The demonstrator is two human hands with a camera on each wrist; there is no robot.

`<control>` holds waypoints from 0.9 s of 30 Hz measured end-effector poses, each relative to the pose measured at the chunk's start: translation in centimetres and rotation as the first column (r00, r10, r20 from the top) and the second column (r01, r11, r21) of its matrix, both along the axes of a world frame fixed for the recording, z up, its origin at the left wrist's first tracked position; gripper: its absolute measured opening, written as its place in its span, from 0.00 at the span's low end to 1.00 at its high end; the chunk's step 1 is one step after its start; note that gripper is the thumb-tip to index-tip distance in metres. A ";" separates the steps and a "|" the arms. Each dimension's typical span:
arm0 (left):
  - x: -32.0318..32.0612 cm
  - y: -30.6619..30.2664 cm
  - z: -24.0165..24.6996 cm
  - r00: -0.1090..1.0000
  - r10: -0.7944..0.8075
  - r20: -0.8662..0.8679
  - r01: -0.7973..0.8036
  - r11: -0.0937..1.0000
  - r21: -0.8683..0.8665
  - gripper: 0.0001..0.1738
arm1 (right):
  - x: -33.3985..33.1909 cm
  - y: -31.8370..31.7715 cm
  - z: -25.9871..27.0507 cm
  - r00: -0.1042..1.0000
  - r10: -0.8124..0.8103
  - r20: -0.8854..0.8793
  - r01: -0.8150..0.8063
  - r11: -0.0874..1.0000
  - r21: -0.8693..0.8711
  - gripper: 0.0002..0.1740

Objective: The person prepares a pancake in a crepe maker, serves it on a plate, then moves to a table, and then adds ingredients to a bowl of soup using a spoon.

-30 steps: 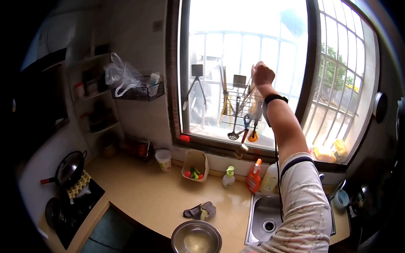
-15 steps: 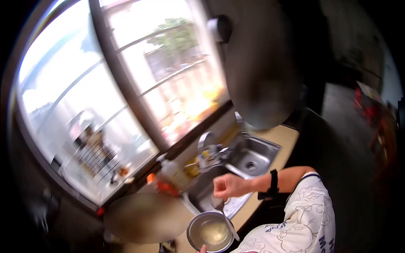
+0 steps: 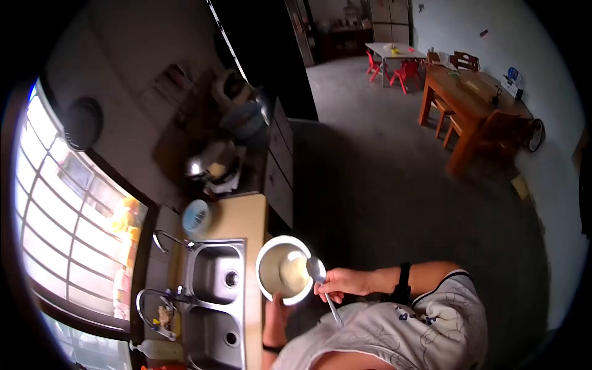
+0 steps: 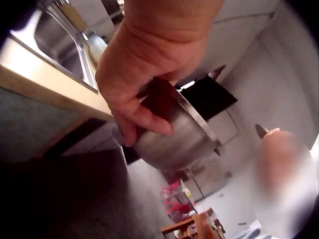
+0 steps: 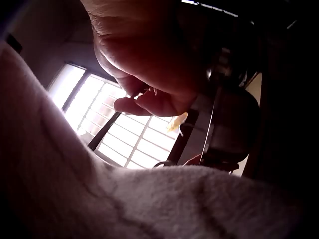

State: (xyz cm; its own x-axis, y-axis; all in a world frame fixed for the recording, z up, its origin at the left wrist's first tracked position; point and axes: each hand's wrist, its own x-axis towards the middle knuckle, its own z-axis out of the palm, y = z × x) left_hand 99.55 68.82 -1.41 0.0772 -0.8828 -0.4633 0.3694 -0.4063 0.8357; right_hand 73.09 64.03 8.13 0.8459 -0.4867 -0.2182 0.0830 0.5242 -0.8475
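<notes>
My left hand grips the near rim of a round metal bowl, its fingers curled down the outer wall in the left wrist view. Inside the bowl lies a pale yellowish mass. On the bowl's right side, my right hand holds a metal spoon by its handle. The spoon's head overlaps the bowl's right rim in the head view, and its handle points back toward the shirt. In the right wrist view the right hand has bent fingers, with the dark bowl beyond.
A double sink with two taps is set in the counter at left. A blue basket stands past it, near pots. Across the floor are a wooden table with chairs and a small table with red chairs.
The view has swung right from the window rack to the room. The right hand has come down from the rack and now holds a spoon at the bowl, which the left hand has lifted.
</notes>
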 end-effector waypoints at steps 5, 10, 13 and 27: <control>-5.7 -14.2 1.3 0.985 -0.149 0.086 0.148 0.989 0.024 0.21 | -5.2 -2.1 -0.2 0.980 0.141 -0.143 -0.154 0.985 -0.083 0.11; -10.9 -27.2 -0.3 0.954 -0.274 0.119 0.269 0.961 0.056 0.21 | -9.2 -10.1 -2.8 0.988 -0.104 -0.112 0.083 0.980 -0.179 0.11; -14.6 -34.5 -0.5 0.932 -0.312 0.183 0.309 0.950 0.044 0.22 | -13.9 -17.8 -2.8 0.848 -0.520 -0.105 0.479 0.834 -0.273 0.10; -26.9 -67.2 -0.1 0.877 -0.464 0.123 0.452 0.885 0.113 0.19 | -33.0 -41.9 -4.6 0.009 -0.996 -0.091 0.764 0.066 -0.642 0.08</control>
State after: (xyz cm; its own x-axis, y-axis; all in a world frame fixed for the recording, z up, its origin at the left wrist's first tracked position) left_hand 72.65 1.65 -1.50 -0.2567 -0.7967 -0.5472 0.0056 -0.5674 0.8234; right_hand 40.08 22.18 3.50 -0.5048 -0.8604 0.0697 -0.1460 0.0055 -0.9893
